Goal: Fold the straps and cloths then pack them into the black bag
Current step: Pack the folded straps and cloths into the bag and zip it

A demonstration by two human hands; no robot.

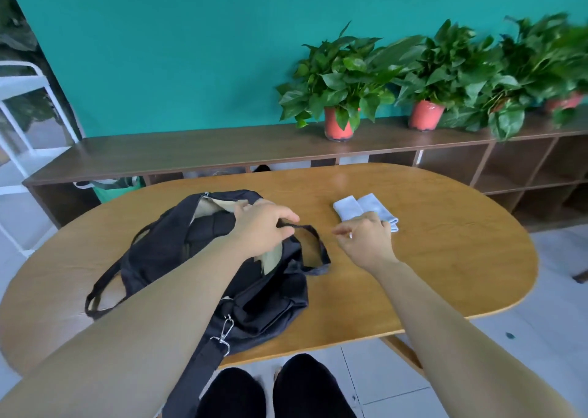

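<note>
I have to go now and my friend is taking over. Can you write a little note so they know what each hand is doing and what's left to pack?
Left hand: pinching the black bag's handle loop, holding its mouth open.
Right hand: loosely curled, empty, just in front of the folded light cloth.
Done: cloth is folded; something tan already sits in the bag.
Left: put the cloth in. The shoulder strap hangs off the table edge.

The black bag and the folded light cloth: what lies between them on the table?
In the head view, the bag's handle loop and the right hand lie between it and the cloth; otherwise bare table.
</note>
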